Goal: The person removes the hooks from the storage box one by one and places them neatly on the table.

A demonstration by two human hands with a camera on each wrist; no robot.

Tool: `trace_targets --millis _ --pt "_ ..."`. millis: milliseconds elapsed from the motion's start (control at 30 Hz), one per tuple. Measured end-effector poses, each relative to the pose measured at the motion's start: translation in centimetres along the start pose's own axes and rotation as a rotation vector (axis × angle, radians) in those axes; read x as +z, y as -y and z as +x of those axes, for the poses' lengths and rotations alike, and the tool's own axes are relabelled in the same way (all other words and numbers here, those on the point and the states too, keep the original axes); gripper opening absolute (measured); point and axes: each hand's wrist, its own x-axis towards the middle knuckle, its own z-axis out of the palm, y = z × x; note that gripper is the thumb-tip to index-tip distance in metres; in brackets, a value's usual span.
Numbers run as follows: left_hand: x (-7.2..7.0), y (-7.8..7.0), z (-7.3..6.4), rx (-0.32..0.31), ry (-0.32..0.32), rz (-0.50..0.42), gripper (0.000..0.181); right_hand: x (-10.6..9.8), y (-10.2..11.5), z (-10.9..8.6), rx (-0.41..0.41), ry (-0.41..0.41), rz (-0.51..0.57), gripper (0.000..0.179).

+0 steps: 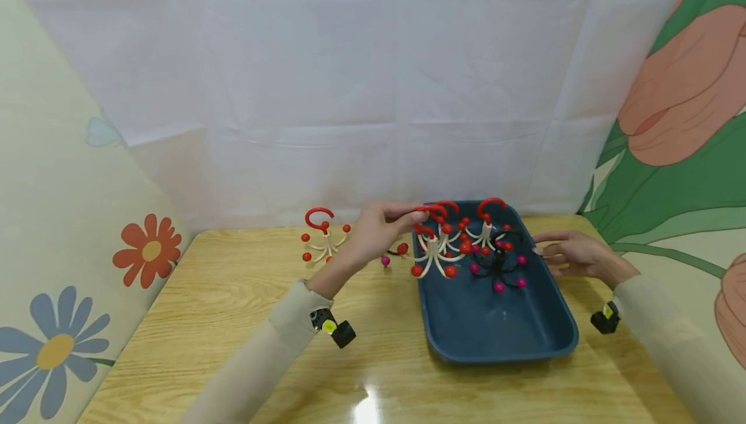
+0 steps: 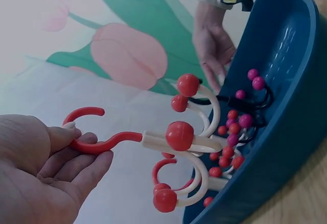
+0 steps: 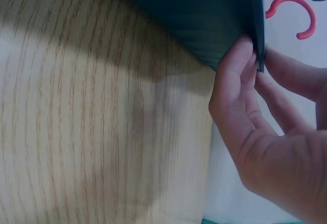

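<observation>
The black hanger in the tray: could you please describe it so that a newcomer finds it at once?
On the right of the wooden table is a dark blue tray. Inside, beyond its bare near end, is the black hanger. Its arms end in bright pink balls; the cream-armed hangers beside it have red ones.

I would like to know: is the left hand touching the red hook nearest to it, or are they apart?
Touching. The left wrist view shows it: the left hand pinches the red hook between thumb and fingers.
</observation>
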Motion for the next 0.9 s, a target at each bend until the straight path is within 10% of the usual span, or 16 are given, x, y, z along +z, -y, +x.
trace_targets --millis 900 --pt "-4.9 2.7 -6.0 -0.063 -0.123 0.223 0.033 -0.1 -0.2 0.2 0.010 -0.004 -0.015 0.067"
